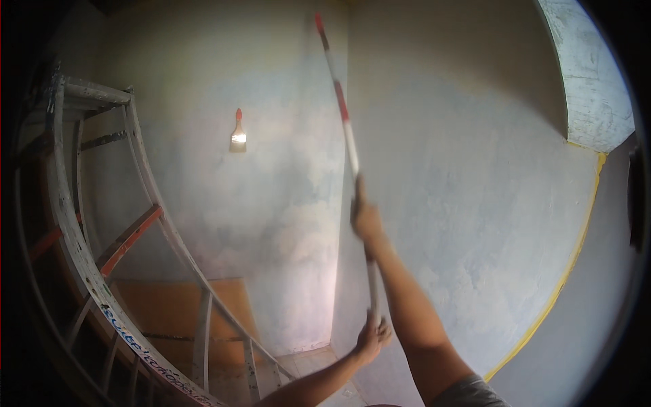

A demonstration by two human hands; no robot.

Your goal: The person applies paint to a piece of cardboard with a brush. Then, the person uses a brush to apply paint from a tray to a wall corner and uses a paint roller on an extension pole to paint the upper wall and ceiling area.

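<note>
I hold a long, thin pole (352,150) with white, red and dark bands, raised at a steep tilt toward the upper corner of the walls. My right hand (367,218) grips it partway up. Lower down, my left hand (373,336) is closed around its bottom part. The pole's top is reddish and blurred, so I cannot make out what is fixed there. A flat paintbrush (238,132) with a red-tipped handle hangs bristles down on the left wall (285,183), apart from both hands.
A paint-spattered stepladder (139,163) stands close on the left, with orange-red crosspieces. Behind it a brown board (183,302) leans at the wall's foot. The right wall (461,203) has patchy grey paint and a yellow edge (576,261). A pale beam (590,74) juts out at upper right.
</note>
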